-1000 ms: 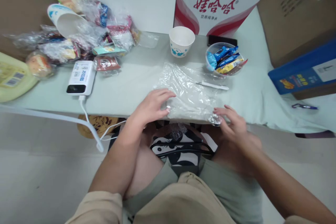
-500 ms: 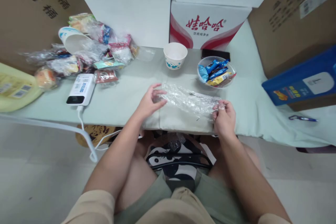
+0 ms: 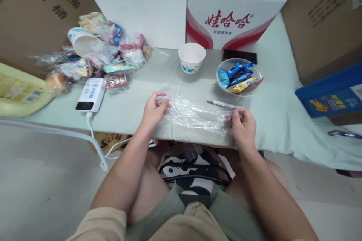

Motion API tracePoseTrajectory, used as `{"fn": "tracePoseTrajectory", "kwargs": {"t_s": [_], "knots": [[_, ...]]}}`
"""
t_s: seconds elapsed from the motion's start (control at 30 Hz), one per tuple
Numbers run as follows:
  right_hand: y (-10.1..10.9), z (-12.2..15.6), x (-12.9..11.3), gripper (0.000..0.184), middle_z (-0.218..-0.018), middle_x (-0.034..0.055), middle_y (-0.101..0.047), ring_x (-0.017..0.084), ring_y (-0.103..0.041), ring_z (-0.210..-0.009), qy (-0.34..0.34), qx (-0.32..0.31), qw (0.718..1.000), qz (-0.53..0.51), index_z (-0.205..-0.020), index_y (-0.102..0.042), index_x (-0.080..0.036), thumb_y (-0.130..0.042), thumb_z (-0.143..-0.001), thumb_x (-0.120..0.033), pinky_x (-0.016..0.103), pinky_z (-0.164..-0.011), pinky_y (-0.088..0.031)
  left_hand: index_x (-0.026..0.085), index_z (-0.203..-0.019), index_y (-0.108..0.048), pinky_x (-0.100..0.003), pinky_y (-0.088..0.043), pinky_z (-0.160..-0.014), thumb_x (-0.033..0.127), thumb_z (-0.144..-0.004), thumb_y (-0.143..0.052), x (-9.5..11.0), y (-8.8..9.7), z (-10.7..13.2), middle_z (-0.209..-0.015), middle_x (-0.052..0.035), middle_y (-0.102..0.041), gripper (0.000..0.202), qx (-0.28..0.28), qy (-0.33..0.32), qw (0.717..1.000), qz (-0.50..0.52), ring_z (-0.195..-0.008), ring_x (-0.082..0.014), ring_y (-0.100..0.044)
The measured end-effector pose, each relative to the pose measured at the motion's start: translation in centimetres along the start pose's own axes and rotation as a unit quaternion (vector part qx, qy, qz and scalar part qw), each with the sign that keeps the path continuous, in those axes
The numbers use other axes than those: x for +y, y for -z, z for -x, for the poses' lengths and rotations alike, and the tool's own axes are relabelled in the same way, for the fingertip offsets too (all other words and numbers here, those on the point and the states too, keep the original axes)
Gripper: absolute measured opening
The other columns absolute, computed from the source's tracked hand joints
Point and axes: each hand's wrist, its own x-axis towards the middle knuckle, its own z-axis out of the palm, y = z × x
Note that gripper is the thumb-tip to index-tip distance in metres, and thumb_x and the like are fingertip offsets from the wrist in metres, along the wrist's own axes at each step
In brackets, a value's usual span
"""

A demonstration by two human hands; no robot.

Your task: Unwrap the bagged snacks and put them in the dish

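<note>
A crinkled clear plastic bag (image 3: pixel 198 116) is stretched sideways low over the cloth-covered table, near its front edge. My left hand (image 3: pixel 154 112) pinches its left end between thumb and fingers. At the right end, my right hand (image 3: pixel 243 127) has thumb and fingertips closed on the plastic. A slim silver pen-like tool (image 3: pixel 223 104) lies just behind the bag, its far end close to my right fingers. Farther back stand a white paper cup (image 3: pixel 192 59) with blue print and a clear plastic bowl (image 3: pixel 240 94) of blue, yellow and brown wrapped snacks.
A phone (image 3: pixel 240 57) lies behind the bowl. On the left are a white power bank (image 3: pixel 91 94) with a cable, a heap of wrapped snacks (image 3: pixel 113 51), a tipped paper cup (image 3: pixel 85 44) and a yellow jug (image 3: pixel 21 90). Boxes (image 3: pixel 232 26) line the back; a blue package (image 3: pixel 325 96) stands right.
The bag has come down and lies flatter, uncovering more of the pen-like tool. My left hand has closed on the bag's left end. The view has shifted slightly.
</note>
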Motion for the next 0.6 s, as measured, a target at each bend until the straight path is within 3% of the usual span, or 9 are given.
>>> {"fn": "tracePoseTrajectory", "kwargs": {"t_s": [0.07, 0.17, 0.3, 0.4, 0.6], "knots": [[-0.1, -0.1, -0.1, 0.024, -0.066, -0.0031, -0.062, 0.014, -0.060, -0.060, 0.015, 0.010, 1.000, -0.001, -0.085, -0.056, -0.021, -0.061, -0.085, -0.045, 0.026, -0.059, -0.046, 0.020, -0.090, -0.057, -0.023, -0.043, -0.056, 0.029, -0.078, -0.062, -0.4, 0.5, 0.2, -0.060, 0.0036, -0.063, 0.016, 0.030, -0.012, 0.999, -0.012, -0.053, -0.0114, -0.057], [-0.4, 0.0, -0.2, 0.026, -0.057, -0.0072, -0.054, 0.013, -0.054, -0.048, 0.000, -0.004, 1.000, -0.011, -0.089, -0.055, -0.022, -0.059, -0.086, -0.048, 0.025, -0.050, -0.041, 0.020, -0.089, -0.059, -0.022, -0.046, -0.062, 0.024, -0.076, -0.062, -0.7, 0.8, 0.4, -0.062, 0.0030, -0.065, 0.014, 0.042, -0.026, 0.999, -0.008, -0.062, -0.0123, -0.063], [-0.8, 0.2, -0.2, 0.027, -0.060, -0.0055, -0.060, 0.011, -0.046, -0.042, -0.012, -0.018, 0.999, 0.039, -0.093, -0.057, -0.022, -0.059, -0.086, -0.048, 0.025, -0.046, -0.036, 0.021, -0.091, -0.057, -0.021, -0.038, -0.048, 0.023, -0.077, -0.061, -0.7, 0.5, -0.1, -0.067, 0.0038, -0.065, 0.015, 0.044, -0.017, 0.999, 0.005, -0.047, -0.0090, -0.051], [-0.7, 0.4, 0.1, 0.028, -0.063, -0.0024, -0.065, 0.014, -0.054, -0.048, -0.005, -0.025, 0.997, 0.079, -0.094, -0.061, -0.021, -0.057, -0.086, -0.048, 0.028, -0.053, -0.042, 0.021, -0.092, -0.056, -0.021, -0.034, -0.046, 0.023, -0.080, -0.060, -0.8, 0.4, -0.8, -0.070, 0.0035, -0.066, 0.013, 0.081, -0.046, 0.995, -0.023, -0.044, -0.0080, -0.045], [0.0, 1.4, 0.5, 0.030, -0.062, -0.0005, -0.068, 0.021, -0.067, -0.063, 0.040, -0.012, 0.986, 0.164, -0.096, -0.063, -0.021, -0.058, -0.083, -0.048, 0.034, -0.069, -0.048, 0.022, -0.100, -0.058, -0.023, -0.041, -0.058, 0.023, -0.084, -0.059, -1.2, 0.9, -1.5, -0.075, 0.0007, -0.071, 0.016, 0.100, -0.103, 0.981, -0.130, -0.058, -0.0121, -0.057]]}}
